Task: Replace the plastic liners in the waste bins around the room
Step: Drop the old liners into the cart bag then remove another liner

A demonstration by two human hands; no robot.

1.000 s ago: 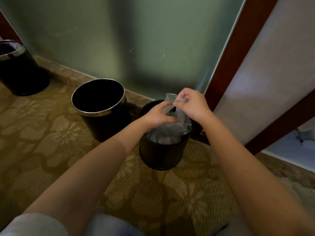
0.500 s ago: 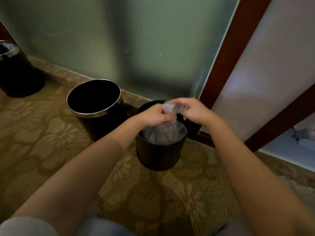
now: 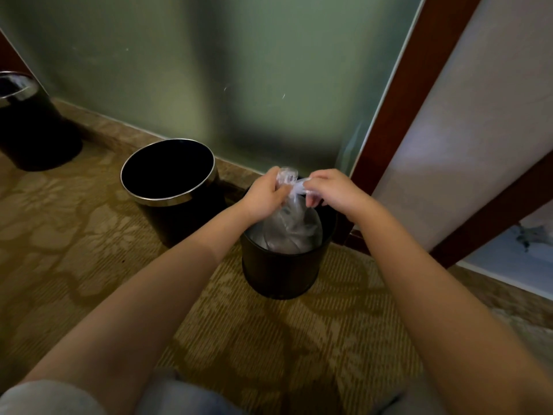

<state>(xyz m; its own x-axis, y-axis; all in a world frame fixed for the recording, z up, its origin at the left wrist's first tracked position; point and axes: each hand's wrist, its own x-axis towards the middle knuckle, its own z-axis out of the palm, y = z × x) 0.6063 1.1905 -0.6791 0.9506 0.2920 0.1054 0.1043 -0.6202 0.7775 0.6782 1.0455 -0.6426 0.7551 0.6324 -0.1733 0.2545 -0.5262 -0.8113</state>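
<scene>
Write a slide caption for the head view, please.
Left hand and right hand grip the gathered neck of a clear liner in a small black bin.

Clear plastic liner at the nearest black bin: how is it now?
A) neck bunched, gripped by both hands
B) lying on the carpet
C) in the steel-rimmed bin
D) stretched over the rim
A: the left hand and the right hand both grip the bunched neck of the clear plastic liner, its body inside the small round black bin.

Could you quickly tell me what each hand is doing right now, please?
Left hand: grips the gathered neck of the clear plastic liner above the small black bin.
Right hand: pinches the liner's twisted top end.
</scene>
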